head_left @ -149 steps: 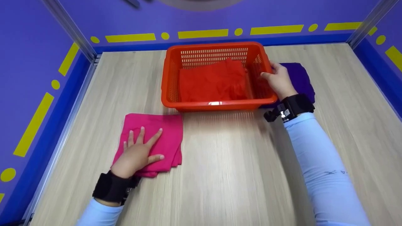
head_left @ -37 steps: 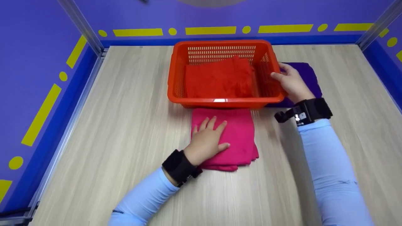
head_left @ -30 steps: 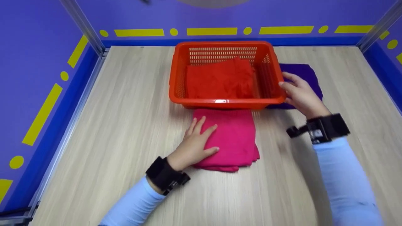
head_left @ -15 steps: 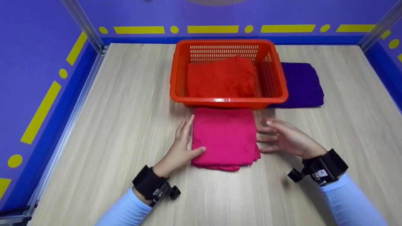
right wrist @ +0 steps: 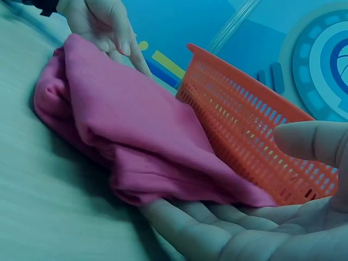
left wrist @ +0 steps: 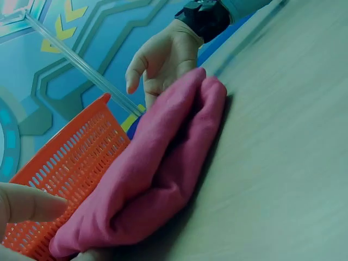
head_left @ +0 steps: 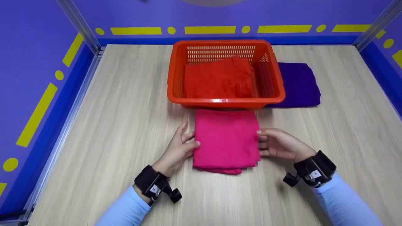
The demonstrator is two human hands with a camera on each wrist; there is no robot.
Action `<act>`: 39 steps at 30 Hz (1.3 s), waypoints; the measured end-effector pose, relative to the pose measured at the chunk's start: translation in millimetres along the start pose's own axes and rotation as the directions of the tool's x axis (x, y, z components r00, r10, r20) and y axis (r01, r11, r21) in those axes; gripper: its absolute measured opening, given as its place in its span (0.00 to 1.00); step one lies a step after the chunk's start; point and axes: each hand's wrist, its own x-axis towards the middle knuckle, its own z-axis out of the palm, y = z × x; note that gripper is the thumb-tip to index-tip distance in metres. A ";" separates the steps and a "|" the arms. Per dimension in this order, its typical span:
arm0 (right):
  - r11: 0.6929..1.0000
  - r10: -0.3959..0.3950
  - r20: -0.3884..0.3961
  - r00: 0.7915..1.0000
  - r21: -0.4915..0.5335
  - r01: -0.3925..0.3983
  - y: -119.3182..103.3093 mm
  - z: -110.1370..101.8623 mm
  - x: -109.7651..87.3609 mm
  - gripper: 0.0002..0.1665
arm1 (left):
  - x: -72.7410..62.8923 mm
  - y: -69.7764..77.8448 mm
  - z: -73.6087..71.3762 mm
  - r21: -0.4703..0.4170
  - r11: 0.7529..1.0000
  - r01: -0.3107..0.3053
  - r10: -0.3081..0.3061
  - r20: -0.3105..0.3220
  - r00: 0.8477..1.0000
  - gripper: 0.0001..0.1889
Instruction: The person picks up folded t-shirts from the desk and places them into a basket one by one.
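Left grip (head_left: 176,151) sits slack at the 9 o'clock edge of the pink folded cloth (head_left: 226,138), fingers spread, thumb tip over the border, no firm hold visible. Right grip (head_left: 284,146) meets the 3 o'clock edge; in the right wrist view its fairly straight fingers reach under the fabric while the thumb stands well clear, so nothing is clasped there either. Between them, the pink cloth lies on the bench (head_left: 110,125) at 6 o'clock from the orange basket (head_left: 226,101), close by; I cannot tell whether they touch. Folding of this piece looks finished, bar lower layers peeking out toward 5 o'clock. Inside the basket lies a red cloth (head_left: 216,80); a purple folded cloth (head_left: 301,84) rests outside, at 3 o'clock, partly hidden by it. Still undone, I judge: securing the pink cloth and lifting it.
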 end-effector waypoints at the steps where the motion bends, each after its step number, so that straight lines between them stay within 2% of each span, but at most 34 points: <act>1: 1.000 -0.004 -0.004 1.000 0.001 0.004 1.4 1.5 1.6 0.22 | 0.9 -0.3 1.2 -0.004 1.000 0.008 -0.008 0.007 1.000 0.50; 4: 1.000 -0.016 -0.048 0.999 -0.004 0.016 5.8 6.4 6.7 0.23 | 2.9 -0.7 5.6 -0.004 1.000 0.026 -0.026 0.045 0.999 0.50; 10: 0.999 -0.006 -0.153 0.988 -0.032 0.001 15.7 15.0 14.5 0.10 | 8.6 -2.1 15.5 -0.040 0.998 0.041 -0.037 0.105 0.994 0.51; 15: 0.999 -0.021 -0.214 0.977 -0.028 0.015 24.4 19.0 20.6 0.26 | 14.7 -5.1 22.0 -0.036 0.999 0.021 -0.017 0.119 0.993 0.53; 18: 1.000 -0.008 -0.239 0.971 -0.010 0.005 28.2 20.9 23.6 0.31 | 16.6 -6.3 24.1 -0.010 1.000 0.007 -0.006 0.118 0.993 0.53; 23: 0.999 -0.004 -0.250 0.968 0.033 0.012 30.3 21.2 25.9 0.31 | 18.0 -4.4 27.2 0.064 0.998 -0.008 0.000 0.127 0.992 0.52; 29: 0.998 -0.011 -0.258 0.966 0.054 0.026 31.5 20.2 24.3 0.27 | 17.5 -2.3 27.7 0.146 0.989 -0.034 0.009 0.165 0.986 0.51; 33: 0.998 -0.009 -0.263 0.965 0.054 0.024 31.6 21.5 23.9 0.25 | 13.4 -0.5 25.7 0.228 0.971 -0.073 0.034 0.171 0.985 0.51; 39: 0.998 -0.006 -0.222 0.975 0.058 0.019 34.0 24.8 16.7 0.31 | -0.5 7.2 22.4 0.343 0.936 -0.079 0.012 0.193 0.981 0.50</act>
